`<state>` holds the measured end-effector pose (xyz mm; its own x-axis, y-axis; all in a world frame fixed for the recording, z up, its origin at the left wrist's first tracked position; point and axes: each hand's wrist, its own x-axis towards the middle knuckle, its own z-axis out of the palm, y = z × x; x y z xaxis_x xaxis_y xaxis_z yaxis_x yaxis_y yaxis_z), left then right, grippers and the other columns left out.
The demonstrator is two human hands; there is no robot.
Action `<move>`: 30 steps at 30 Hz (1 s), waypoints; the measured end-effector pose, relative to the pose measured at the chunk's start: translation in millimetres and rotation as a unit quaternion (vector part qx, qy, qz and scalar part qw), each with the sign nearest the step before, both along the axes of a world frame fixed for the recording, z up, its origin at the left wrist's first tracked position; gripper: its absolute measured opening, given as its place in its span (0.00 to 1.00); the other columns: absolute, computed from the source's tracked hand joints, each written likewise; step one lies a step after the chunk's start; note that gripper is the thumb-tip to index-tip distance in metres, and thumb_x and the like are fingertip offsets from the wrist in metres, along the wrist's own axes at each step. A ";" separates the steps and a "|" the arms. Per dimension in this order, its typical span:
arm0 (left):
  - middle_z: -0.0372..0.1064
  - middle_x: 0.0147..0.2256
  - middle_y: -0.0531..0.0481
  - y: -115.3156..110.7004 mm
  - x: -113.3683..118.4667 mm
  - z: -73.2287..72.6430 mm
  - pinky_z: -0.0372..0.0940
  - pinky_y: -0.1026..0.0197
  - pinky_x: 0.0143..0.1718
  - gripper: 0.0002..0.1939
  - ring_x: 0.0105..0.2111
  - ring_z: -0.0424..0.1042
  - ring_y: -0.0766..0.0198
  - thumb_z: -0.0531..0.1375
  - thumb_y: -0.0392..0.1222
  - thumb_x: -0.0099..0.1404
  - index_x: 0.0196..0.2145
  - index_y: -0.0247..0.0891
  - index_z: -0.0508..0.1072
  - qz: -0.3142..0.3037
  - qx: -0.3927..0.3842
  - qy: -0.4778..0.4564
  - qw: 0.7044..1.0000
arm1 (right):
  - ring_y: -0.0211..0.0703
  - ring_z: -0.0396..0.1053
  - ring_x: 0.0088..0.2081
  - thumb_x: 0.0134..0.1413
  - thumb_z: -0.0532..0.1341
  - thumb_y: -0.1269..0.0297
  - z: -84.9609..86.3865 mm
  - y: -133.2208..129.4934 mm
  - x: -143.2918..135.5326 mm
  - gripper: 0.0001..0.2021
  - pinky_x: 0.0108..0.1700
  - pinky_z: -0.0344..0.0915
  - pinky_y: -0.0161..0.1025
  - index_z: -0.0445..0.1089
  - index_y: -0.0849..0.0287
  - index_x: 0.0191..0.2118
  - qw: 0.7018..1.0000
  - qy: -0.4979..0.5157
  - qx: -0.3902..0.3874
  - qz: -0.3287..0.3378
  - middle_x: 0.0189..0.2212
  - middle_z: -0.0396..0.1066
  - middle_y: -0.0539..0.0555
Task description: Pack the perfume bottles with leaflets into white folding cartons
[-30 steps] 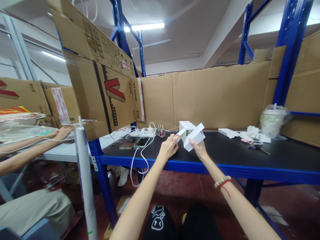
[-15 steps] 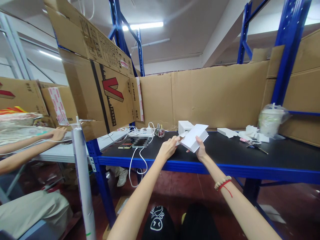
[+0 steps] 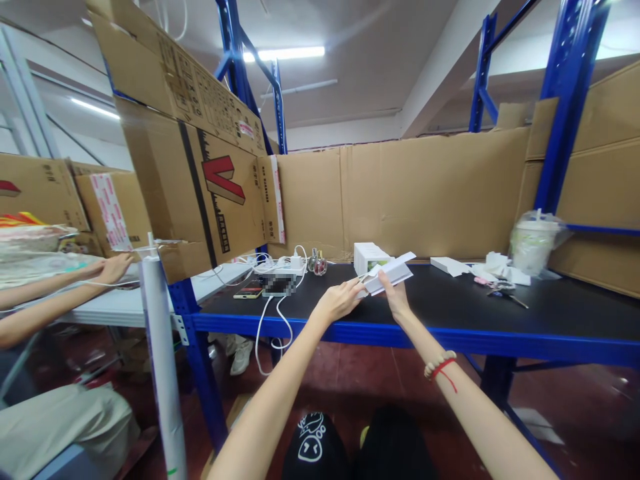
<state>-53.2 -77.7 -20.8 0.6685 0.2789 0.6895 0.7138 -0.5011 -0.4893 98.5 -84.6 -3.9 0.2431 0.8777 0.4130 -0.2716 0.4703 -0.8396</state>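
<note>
A small white cardboard box [image 3: 398, 272] is held tilted just above the front part of the black tabletop. My right hand [image 3: 397, 299] grips it from below and the right, its thumb on the near side. At the box's left end, my left hand [image 3: 341, 299] has its fingers closed on the edge, where a flap seems to stick out. Exactly what those fingertips pinch is partly hidden. Just behind the box stands a group of white boxes [image 3: 369, 257], one with a green patch on its side.
A phone [image 3: 249, 289], a white power strip [image 3: 290, 265] with cables and small glass bottles [image 3: 319, 263] lie left. At right are a flat white box [image 3: 450, 266], crumpled tissue [image 3: 497, 262], keys [image 3: 500, 288] and a bagged cup [image 3: 534, 243]. A co-worker's arms [image 3: 65, 283] reach in at far left.
The white box has been tipped so that its broad top face shows less. My left hand has moved slightly and its fingers now lie flatter along the box's left end.
</note>
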 end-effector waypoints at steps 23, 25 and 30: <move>0.68 0.46 0.42 -5.0 1.5 1.9 0.68 0.66 0.33 0.14 0.37 0.72 0.65 0.44 0.42 0.67 0.46 0.34 0.60 -0.002 0.007 0.005 1.000 | 0.44 0.70 0.30 0.25 0.64 0.42 -1.5 2.5 2.5 0.30 0.25 0.68 0.39 0.64 0.58 0.35 0.999 0.047 0.002 -0.014 0.28 0.71 0.51; 0.68 0.45 0.42 -5.4 1.8 1.9 0.68 0.65 0.33 0.14 0.36 0.72 0.65 0.44 0.42 0.67 0.46 0.34 0.61 0.001 0.011 0.006 1.000 | 0.45 0.70 0.29 0.27 0.63 0.42 -2.0 2.4 3.7 0.30 0.25 0.69 0.40 0.63 0.57 0.37 0.999 0.048 -0.007 -0.003 0.27 0.71 0.51; 0.68 0.44 0.43 -7.3 3.4 3.0 0.68 0.65 0.30 0.12 0.32 0.72 0.65 0.45 0.39 0.66 0.44 0.37 0.64 0.021 0.036 0.026 0.999 | 0.47 0.71 0.30 0.31 0.61 0.41 -3.6 4.2 4.6 0.32 0.25 0.70 0.42 0.62 0.57 0.42 0.998 0.057 -0.008 0.014 0.28 0.72 0.52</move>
<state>-49.8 -85.0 -17.8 0.6930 0.2585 0.6730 0.7059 -0.4328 -0.5607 103.1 -80.4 -7.5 0.2631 0.8912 0.3694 -0.3780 0.4475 -0.8104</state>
